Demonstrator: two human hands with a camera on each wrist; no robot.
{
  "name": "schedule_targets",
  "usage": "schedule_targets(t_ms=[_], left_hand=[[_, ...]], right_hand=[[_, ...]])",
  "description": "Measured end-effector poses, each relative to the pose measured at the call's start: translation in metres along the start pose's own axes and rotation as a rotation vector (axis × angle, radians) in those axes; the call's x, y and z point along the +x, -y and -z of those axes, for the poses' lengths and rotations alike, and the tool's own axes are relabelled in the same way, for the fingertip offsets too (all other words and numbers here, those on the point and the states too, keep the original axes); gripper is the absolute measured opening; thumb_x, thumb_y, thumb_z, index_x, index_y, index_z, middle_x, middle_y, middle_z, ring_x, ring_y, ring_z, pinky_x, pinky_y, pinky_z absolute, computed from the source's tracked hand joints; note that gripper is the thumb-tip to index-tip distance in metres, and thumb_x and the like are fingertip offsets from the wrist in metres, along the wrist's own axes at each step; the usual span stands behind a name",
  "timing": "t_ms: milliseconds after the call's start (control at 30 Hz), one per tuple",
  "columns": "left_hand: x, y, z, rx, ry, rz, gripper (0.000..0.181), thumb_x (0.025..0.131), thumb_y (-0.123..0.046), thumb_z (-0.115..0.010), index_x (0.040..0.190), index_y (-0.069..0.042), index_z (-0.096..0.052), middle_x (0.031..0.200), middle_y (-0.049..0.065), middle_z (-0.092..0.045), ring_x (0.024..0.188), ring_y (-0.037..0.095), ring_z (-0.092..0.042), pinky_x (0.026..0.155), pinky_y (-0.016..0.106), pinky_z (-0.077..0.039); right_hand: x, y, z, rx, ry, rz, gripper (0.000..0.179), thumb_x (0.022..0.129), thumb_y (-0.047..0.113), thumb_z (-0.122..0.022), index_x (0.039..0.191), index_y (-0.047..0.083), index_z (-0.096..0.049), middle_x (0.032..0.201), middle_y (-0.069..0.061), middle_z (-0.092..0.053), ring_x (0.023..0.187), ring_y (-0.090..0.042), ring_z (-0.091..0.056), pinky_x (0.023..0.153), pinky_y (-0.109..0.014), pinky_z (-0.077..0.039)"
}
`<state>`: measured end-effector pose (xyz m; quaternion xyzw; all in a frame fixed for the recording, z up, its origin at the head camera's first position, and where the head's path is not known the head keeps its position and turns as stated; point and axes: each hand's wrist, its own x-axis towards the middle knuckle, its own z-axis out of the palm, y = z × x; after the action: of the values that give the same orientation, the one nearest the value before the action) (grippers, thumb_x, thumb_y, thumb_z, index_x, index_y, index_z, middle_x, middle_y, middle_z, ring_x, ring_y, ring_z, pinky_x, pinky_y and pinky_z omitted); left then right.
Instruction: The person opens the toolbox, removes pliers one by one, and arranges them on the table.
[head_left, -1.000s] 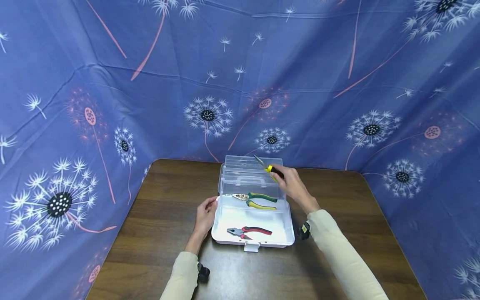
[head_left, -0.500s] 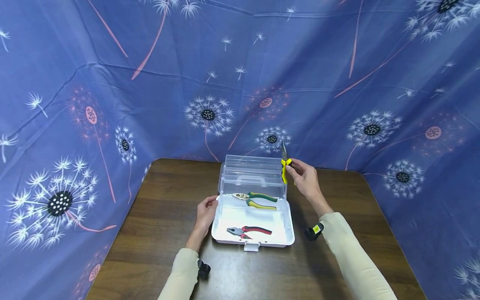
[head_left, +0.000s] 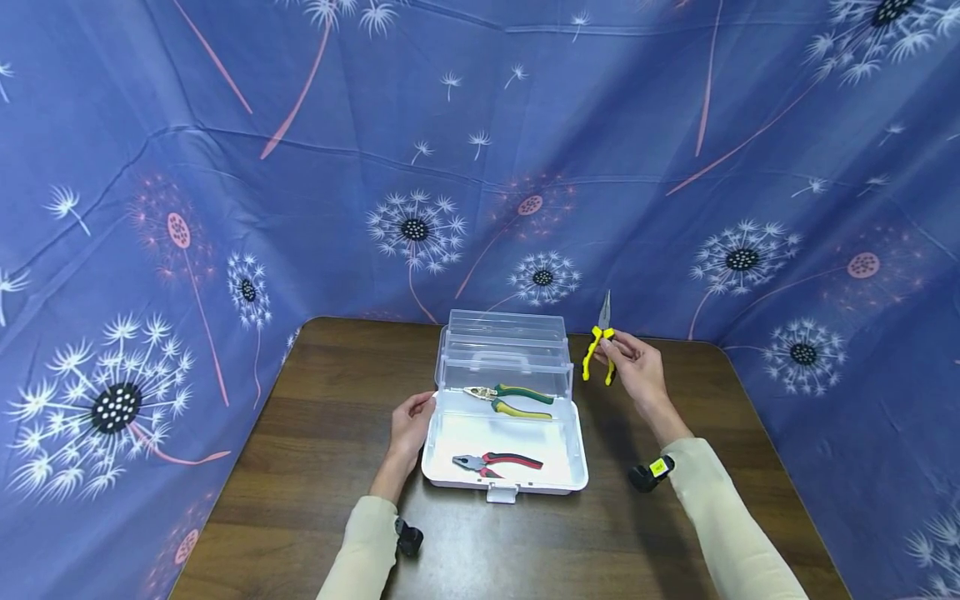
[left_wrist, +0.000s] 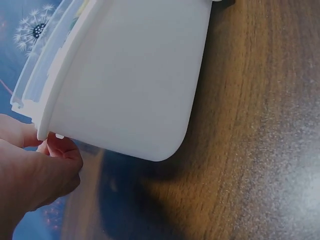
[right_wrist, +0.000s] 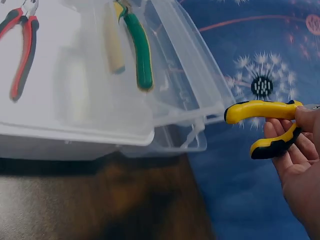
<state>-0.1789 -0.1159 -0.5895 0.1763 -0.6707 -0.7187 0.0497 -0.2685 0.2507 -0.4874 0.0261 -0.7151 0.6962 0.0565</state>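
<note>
Your right hand (head_left: 639, 373) pinches the yellow-black pliers (head_left: 605, 335) off the box's (head_left: 517, 436) right side, near the back edge of the tabletop (head_left: 300, 467), with blue cloth (head_left: 322, 250) just behind. Your left hand (head_left: 410, 429) grips the box's left rim; tabletop stretches wide either side. The right-wrist label (head_left: 659, 467) is too small to read.

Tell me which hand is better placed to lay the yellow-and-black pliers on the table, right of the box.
Probably the right hand: it holds the pliers on that side, while the left hand grips the box at its left edge.
</note>
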Motion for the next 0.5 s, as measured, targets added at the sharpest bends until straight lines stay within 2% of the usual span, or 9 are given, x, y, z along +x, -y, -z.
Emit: schedule_targets(t_ms=[100,233,400,500], left_hand=[[0.000,0.000,0.001,0.007,-0.003,-0.001,0.029,0.104,-0.010,-0.060,0.125,0.009,-0.066,0.112,0.022,-0.067,0.096,0.021,-0.060,0.077,0.023,-0.050],[0.000,0.002,0.000,0.021,-0.002,-0.016,0.030,0.104,-0.010,-0.060,0.126,0.008,-0.065,0.113,0.021,-0.067,0.098,0.023,-0.060,0.081,0.027,-0.052],[0.000,0.002,0.000,0.029,0.007,-0.021,0.032,0.105,-0.012,-0.059,0.129,0.009,-0.063,0.115,0.022,-0.066,0.103,0.029,-0.061,0.085,0.036,-0.053],[0.000,0.002,0.001,0.019,0.006,-0.030,0.030,0.104,-0.011,-0.060,0.127,0.008,-0.065,0.113,0.022,-0.067,0.100,0.028,-0.061,0.082,0.032,-0.053]], right_hand=[[-0.002,-0.007,0.010,0.060,-0.019,-0.028,0.046,0.100,0.001,-0.065,0.137,-0.021,-0.048,0.096,0.003,-0.077,0.084,-0.007,-0.075,0.080,-0.026,-0.058],[-0.005,-0.016,0.022,0.093,-0.036,-0.088,0.046,0.100,-0.001,-0.063,0.138,-0.023,-0.046,0.095,-0.001,-0.078,0.083,-0.010,-0.075,0.079,-0.025,-0.058],[-0.010,-0.029,0.037,0.078,-0.047,-0.150,0.050,0.101,0.001,-0.063,0.140,-0.023,-0.042,0.093,0.002,-0.078,0.084,-0.008,-0.075,0.078,-0.023,-0.058],[-0.013,-0.039,0.045,0.049,-0.040,-0.171,0.053,0.102,0.004,-0.063,0.142,-0.023,-0.040,0.093,0.005,-0.077,0.085,-0.007,-0.074,0.079,-0.024,-0.058]])
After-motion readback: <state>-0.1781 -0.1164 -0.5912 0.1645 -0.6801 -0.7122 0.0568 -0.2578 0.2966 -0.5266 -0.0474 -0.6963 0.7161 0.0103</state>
